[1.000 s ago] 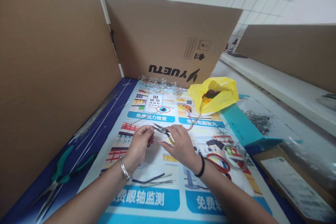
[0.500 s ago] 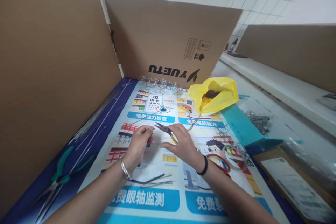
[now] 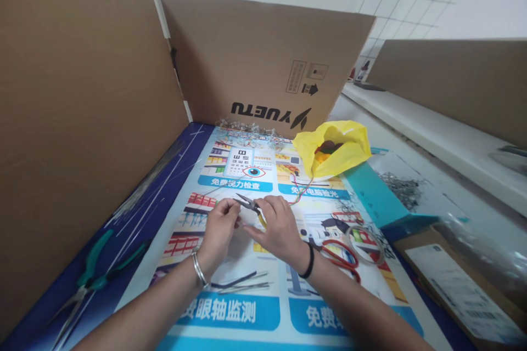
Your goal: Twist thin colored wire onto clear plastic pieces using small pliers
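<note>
My right hand (image 3: pixel 276 228) is closed round small yellow-handled pliers (image 3: pixel 251 206), whose tips point left toward my left hand (image 3: pixel 219 228). My left hand is pinched shut on a small piece I cannot make out, held right at the plier tips. Both hands hover over a printed poster (image 3: pixel 230 307) with blue bands of writing that covers the table. A silver bangle is on my left wrist and a black band on my right.
Cardboard walls (image 3: pixel 82 93) stand at left and behind. Teal long-nose pliers (image 3: pixel 88 277) lie at left near thin wires (image 3: pixel 144 189). A yellow bag (image 3: pixel 334 148), red scissors (image 3: pixel 341 255), a tape ring (image 3: pixel 366 241), a pile of metal bits (image 3: pixel 401 186) and a parcel (image 3: pixel 461 290) are at right.
The pliers' tips swung away from my left hand, then came back to it. The view shifted slightly; both hands stay in the same spot.
</note>
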`<control>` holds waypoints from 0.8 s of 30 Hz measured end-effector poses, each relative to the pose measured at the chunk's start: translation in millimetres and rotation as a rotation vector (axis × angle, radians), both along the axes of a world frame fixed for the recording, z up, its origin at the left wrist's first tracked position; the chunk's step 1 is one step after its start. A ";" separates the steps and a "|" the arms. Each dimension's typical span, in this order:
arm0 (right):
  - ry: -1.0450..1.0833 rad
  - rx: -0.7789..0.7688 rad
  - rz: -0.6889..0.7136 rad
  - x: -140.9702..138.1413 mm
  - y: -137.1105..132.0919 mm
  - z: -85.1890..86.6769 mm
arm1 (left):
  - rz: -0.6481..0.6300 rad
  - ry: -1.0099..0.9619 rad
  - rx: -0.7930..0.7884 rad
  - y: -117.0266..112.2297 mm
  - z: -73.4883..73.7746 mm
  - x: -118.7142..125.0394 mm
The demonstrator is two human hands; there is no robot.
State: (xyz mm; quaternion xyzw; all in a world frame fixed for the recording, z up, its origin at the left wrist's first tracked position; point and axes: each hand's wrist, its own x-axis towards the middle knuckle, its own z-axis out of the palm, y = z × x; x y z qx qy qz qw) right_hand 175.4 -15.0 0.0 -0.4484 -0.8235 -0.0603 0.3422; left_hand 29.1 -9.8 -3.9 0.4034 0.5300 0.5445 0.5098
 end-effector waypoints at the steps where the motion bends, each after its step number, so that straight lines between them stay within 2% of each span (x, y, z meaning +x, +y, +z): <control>1: -0.003 -0.006 0.001 -0.1 -0.1 0.5 | 0.001 0.002 0.000 0.0 -0.3 -0.4; 9: 0.018 0.000 0.052 4.3 3.2 1.0 | -0.029 -0.014 -0.015 2.7 0.7 -3.6; 24: -0.003 -0.026 0.029 0.3 -0.5 4.0 | 0.003 -0.016 0.025 0.6 -1.6 -1.9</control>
